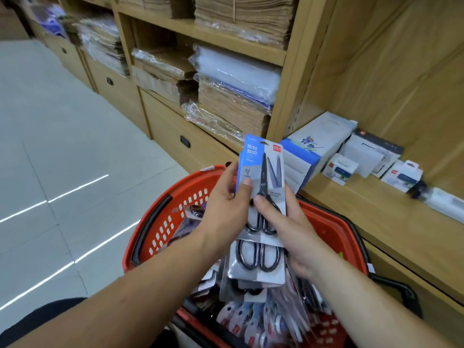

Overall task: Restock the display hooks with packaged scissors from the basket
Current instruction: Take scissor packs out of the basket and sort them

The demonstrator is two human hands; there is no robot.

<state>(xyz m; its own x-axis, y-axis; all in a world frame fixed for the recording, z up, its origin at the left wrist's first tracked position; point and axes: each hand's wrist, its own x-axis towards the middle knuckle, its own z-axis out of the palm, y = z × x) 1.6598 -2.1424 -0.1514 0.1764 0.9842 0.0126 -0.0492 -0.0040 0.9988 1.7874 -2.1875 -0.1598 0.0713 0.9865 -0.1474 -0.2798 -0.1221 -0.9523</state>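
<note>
Both hands hold a small stack of packaged scissors [268, 177], blue and grey cards with black-handled scissors, upright above the red basket [160, 222]. My left hand [226, 207] grips the stack's left edge, thumb on the front card. My right hand [283, 222] grips it from the right, thumb on the scissor handles. A lower pack [258, 259] of the stack shows its black handle loops beneath the hands. More packaged scissors [263, 317] lie piled in the basket. No display hooks are in view.
A wooden counter ledge [376, 212] on the right carries white and blue boxes [316, 146] and small packs [401, 174]. Wooden shelves [226, 36] ahead hold wrapped stacks of brown paper bags. Grey tiled floor [62, 146] lies to the left.
</note>
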